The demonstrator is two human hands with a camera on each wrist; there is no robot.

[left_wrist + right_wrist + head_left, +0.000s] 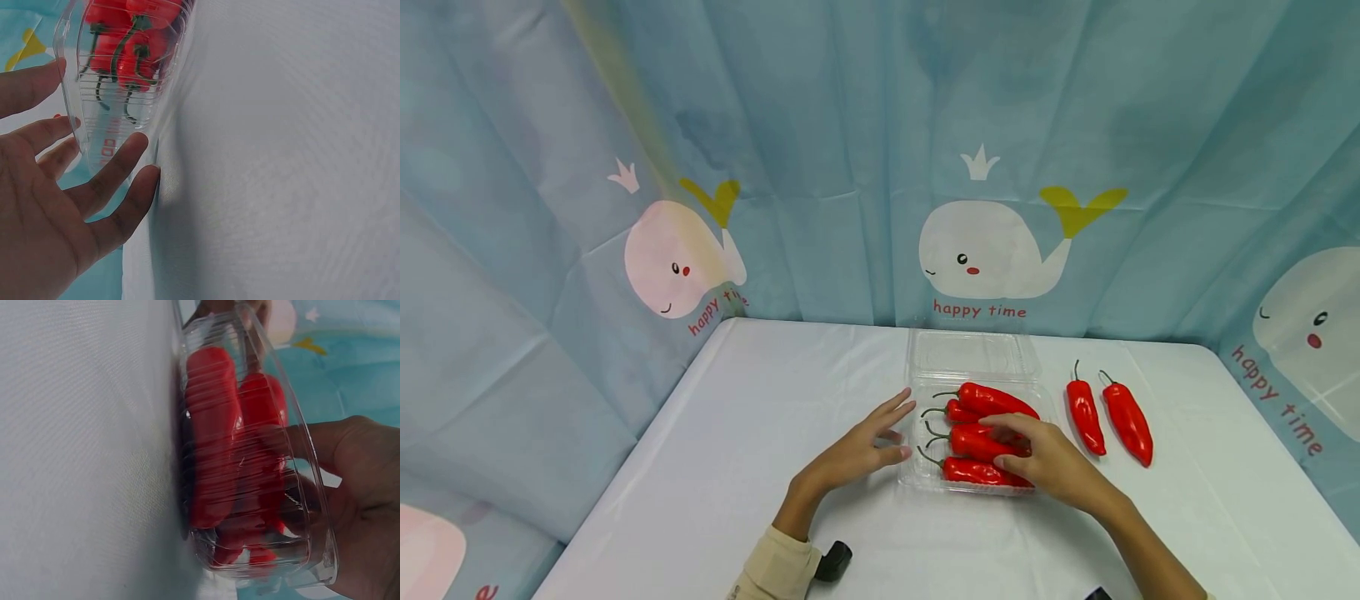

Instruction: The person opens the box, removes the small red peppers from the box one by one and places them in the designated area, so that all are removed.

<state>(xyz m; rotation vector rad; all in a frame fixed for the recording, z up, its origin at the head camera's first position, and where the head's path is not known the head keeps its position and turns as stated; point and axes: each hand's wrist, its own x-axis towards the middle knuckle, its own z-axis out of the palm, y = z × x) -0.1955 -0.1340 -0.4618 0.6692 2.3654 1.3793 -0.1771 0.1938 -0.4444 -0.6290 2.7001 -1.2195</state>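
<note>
A clear tray (pixel 925 475) with its lid folded back sits mid-counter (pixel 760 433), holding four red peppers (pixel 992 402), and the right hand (pixel 1048 462) lies over them with fingers curled onto the third pepper (pixel 973 440), seemingly gripping it. The left hand (pixel 857 450) rests at the tray's left wall, fingers spread and straight, two tips touching the plastic. Two loose peppers (pixel 1108 412) lie just right of the tray; the light tray could slide or tip if the right hand drags sideways while the left only touches, and the packed peppers might spill over the low rim.
</note>
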